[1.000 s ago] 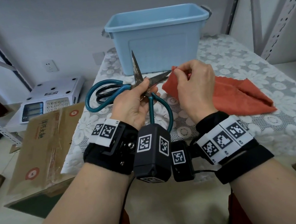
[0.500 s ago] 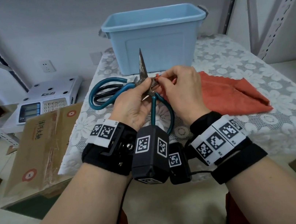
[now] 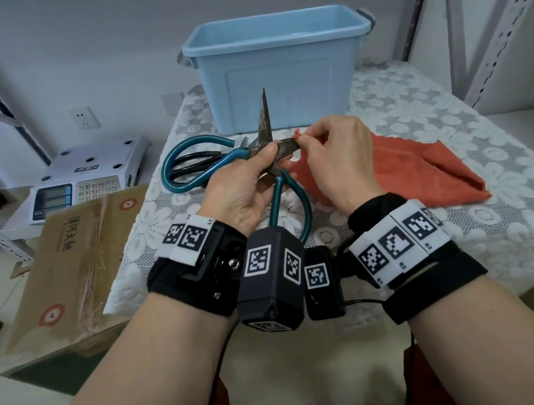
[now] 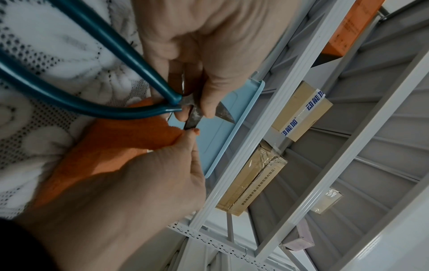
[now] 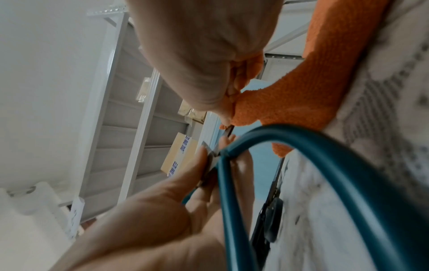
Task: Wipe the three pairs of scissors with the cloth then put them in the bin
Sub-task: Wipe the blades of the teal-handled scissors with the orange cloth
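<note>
Black wristbands (image 3: 197, 282) with white checkered tags, cameras

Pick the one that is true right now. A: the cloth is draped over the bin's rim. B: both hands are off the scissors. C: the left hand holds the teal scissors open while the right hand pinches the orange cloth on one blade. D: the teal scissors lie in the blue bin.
C: the left hand grips the open teal scissors near the pivot, and the right hand pinches the orange cloth on a blade, in front of the blue bin.

Teal-handled scissors (image 3: 198, 167), orange cloth (image 3: 427, 174), pale blue bin (image 3: 280, 72), white floral lace tablecloth (image 3: 451, 98).
</note>
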